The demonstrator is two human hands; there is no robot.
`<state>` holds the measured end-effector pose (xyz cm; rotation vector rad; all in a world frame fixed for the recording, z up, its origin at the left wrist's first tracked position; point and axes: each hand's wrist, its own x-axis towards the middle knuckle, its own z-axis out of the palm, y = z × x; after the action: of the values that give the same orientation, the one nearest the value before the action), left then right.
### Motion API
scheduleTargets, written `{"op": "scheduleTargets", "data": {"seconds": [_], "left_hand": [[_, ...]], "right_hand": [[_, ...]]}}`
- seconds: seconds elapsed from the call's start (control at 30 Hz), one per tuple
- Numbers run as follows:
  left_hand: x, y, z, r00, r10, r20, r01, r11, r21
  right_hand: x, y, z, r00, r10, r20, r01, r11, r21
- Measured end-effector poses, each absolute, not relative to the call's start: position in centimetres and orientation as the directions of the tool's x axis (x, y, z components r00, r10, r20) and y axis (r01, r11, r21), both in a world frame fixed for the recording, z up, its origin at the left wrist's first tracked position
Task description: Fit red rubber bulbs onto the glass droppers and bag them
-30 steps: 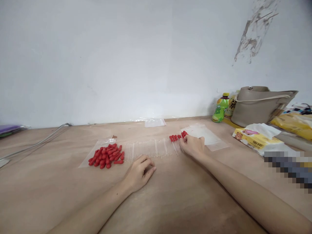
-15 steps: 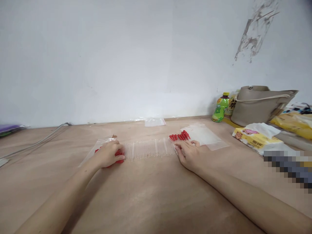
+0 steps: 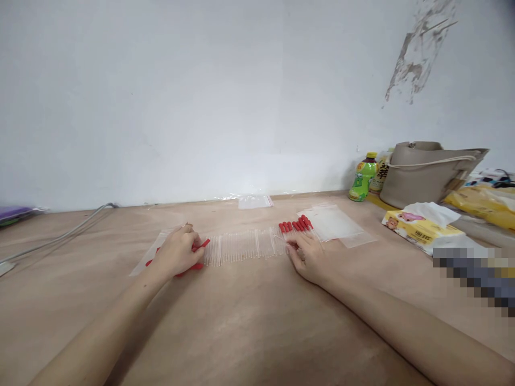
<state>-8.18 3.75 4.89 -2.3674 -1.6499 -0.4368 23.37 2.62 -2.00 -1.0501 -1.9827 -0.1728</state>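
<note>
A row of thin clear glass tubes (image 3: 237, 246) lies side by side across the table. At its left end my left hand (image 3: 181, 252) is closed over several red rubber bulbs (image 3: 189, 271), with one red bulb (image 3: 205, 243) poking out between thumb and fingers. My right hand (image 3: 308, 256) rests at the right end of the row. Its thumb and fingers are pinched round a thin glass tube (image 3: 280, 238) that slants out to the left. Just beyond those fingers lie several tubes capped with red bulbs (image 3: 295, 225); the hand hides their lower parts.
A clear plastic bag (image 3: 142, 257) lies beneath the left-hand bulbs, and another bag (image 3: 333, 222) is behind my right hand. Farther right stand a tissue pack (image 3: 422, 228), a green bottle (image 3: 362, 179) and a grey-beige bag (image 3: 418, 177). A grey cable (image 3: 76, 230) crosses the left side.
My left fingers have lifted and curled a little, and a red bulb now sticks out of them to the right. My right fingers have drawn together near a glass tube.
</note>
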Motion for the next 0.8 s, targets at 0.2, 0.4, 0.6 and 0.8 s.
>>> {"op": "scheduleTargets", "data": {"seconds": [0.2, 0.4, 0.6, 0.8], "left_hand": [[-2.0, 0.3, 2.4, 0.542, 0.751, 0.377, 0.729, -0.643, 0.232], [-0.1, -0.9, -1.0, 0.512, 0.754, 0.412, 0.675, -0.649, 0.35], [0.1, -0.4, -0.9, 0.493, 0.752, 0.437, 0.619, -0.657, 0.431], [0.4, -0.5, -1.1, 0.366, 0.842, 0.396, 0.551, -0.539, 0.637]], "right_hand": [[23.2, 2.1, -2.1, -0.324, 0.593, 0.737, 0.651, 0.705, -0.281], [22.7, 0.8, -1.6, -0.404, 0.59, 0.699, 0.626, 0.735, -0.259], [22.5, 0.6, -1.5, -0.46, 0.566, 0.684, 0.589, 0.771, -0.242], [21.8, 0.2, -2.2, -0.475, 0.56, 0.679, 0.54, 0.795, -0.277]]}}
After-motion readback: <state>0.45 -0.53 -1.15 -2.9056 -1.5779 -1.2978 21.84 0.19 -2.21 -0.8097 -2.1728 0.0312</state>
